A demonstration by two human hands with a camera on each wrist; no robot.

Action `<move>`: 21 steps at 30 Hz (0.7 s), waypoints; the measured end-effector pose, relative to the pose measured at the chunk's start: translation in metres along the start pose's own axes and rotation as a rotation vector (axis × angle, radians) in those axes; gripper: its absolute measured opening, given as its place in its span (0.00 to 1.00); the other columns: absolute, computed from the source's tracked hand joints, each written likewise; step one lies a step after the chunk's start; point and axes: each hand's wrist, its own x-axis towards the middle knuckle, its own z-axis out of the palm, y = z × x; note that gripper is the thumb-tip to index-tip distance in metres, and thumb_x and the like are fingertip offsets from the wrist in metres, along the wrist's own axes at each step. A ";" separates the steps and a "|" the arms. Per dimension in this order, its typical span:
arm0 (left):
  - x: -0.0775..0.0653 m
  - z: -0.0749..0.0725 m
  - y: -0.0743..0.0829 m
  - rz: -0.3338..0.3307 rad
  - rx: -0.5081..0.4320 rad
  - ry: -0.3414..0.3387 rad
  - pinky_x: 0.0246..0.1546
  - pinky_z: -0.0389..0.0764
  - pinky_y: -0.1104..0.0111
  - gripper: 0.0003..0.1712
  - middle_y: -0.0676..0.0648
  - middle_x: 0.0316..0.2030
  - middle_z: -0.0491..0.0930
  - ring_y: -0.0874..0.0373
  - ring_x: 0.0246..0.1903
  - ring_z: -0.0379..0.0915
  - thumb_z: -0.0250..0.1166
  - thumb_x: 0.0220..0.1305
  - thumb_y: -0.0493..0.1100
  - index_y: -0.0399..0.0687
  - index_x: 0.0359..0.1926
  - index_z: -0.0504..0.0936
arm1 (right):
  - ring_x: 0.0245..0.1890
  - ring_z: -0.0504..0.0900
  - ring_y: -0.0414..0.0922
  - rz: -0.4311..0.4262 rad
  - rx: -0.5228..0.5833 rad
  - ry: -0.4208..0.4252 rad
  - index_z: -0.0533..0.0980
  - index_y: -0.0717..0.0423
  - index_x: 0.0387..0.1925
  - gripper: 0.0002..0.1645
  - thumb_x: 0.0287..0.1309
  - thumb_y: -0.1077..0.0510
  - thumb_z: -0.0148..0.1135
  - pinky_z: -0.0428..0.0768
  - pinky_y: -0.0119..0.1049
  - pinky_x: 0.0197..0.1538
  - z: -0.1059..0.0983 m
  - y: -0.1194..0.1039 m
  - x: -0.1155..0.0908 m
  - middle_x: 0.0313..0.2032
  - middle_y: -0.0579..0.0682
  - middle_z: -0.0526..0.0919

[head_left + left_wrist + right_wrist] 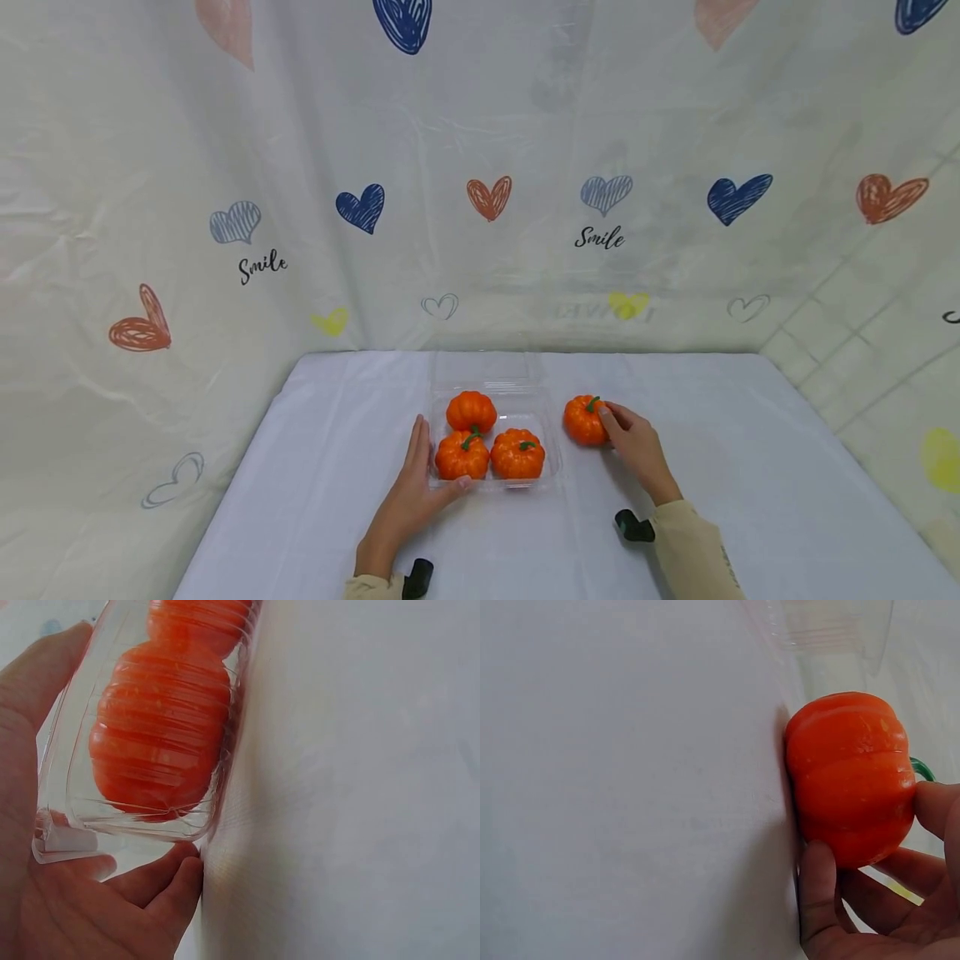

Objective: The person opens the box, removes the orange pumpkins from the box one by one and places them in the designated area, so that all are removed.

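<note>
A clear plastic clamshell box [552,467] stands on the table with its lid raised at the back. Inside it are three small orange pumpkins with green stems: one at the back [471,412], one at front left [461,456] and one at front right [517,455]. My left hand [412,496] rests against the box's front left corner, fingers straight along the left side, thumb at the front wall. To the right of the box, my right hand [637,446] grips another pumpkin [851,780] by its right side, thumb near the stem. That pumpkin is at the tabletop.
A white cloth covers the table [750,467]. Behind it hangs a pale curtain [480,117] printed with hearts and the word Smile, which also runs along both sides. A dark device [634,527] is worn at the right wrist, another [417,578] at the left.
</note>
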 end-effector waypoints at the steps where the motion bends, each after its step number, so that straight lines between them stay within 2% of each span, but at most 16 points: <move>1: 0.000 0.000 0.000 0.002 -0.002 0.000 0.78 0.52 0.45 0.72 0.47 0.86 0.29 0.43 0.82 0.48 0.73 0.65 0.67 0.46 0.87 0.34 | 0.60 0.79 0.60 0.001 0.001 0.004 0.67 0.67 0.77 0.40 0.84 0.39 0.49 0.85 0.49 0.59 0.001 0.000 0.000 0.71 0.69 0.74; 4: 0.000 0.000 -0.001 0.005 -0.007 0.000 0.78 0.52 0.45 0.72 0.47 0.86 0.29 0.43 0.82 0.48 0.73 0.65 0.67 0.45 0.87 0.34 | 0.58 0.79 0.60 0.018 -0.002 0.014 0.66 0.68 0.77 0.42 0.84 0.37 0.46 0.85 0.50 0.59 0.003 -0.001 0.000 0.71 0.69 0.73; 9: 0.001 -0.001 -0.001 -0.001 -0.004 -0.002 0.78 0.52 0.45 0.72 0.48 0.86 0.30 0.43 0.82 0.49 0.73 0.65 0.67 0.46 0.87 0.34 | 0.62 0.77 0.62 0.048 0.024 0.038 0.62 0.68 0.79 0.43 0.85 0.37 0.43 0.82 0.54 0.63 0.003 -0.002 -0.002 0.72 0.70 0.70; 13: 0.001 -0.001 -0.001 -0.003 -0.002 -0.005 0.78 0.52 0.45 0.72 0.48 0.86 0.30 0.43 0.82 0.49 0.73 0.65 0.68 0.46 0.87 0.34 | 0.61 0.77 0.61 0.053 0.068 0.078 0.61 0.66 0.80 0.41 0.85 0.40 0.43 0.84 0.43 0.59 -0.002 -0.002 -0.008 0.71 0.69 0.71; 15: 0.001 -0.001 -0.001 -0.004 0.003 -0.007 0.78 0.52 0.45 0.72 0.48 0.86 0.30 0.43 0.82 0.49 0.73 0.65 0.68 0.46 0.87 0.34 | 0.63 0.77 0.61 0.049 0.099 0.097 0.59 0.64 0.81 0.41 0.85 0.40 0.43 0.83 0.42 0.61 -0.005 -0.004 -0.013 0.72 0.68 0.71; 19: 0.002 -0.001 -0.003 -0.004 0.011 -0.006 0.78 0.51 0.44 0.72 0.49 0.86 0.30 0.43 0.82 0.49 0.73 0.65 0.69 0.47 0.87 0.34 | 0.74 0.68 0.61 0.003 0.183 0.136 0.57 0.62 0.83 0.42 0.85 0.39 0.44 0.72 0.52 0.73 -0.012 -0.012 -0.022 0.77 0.65 0.65; 21: 0.002 0.000 -0.004 -0.004 0.010 -0.006 0.78 0.51 0.44 0.72 0.49 0.86 0.30 0.44 0.82 0.49 0.73 0.65 0.69 0.47 0.87 0.34 | 0.78 0.63 0.60 -0.030 0.214 0.162 0.57 0.61 0.83 0.42 0.85 0.39 0.45 0.66 0.57 0.76 -0.013 -0.019 -0.026 0.79 0.63 0.63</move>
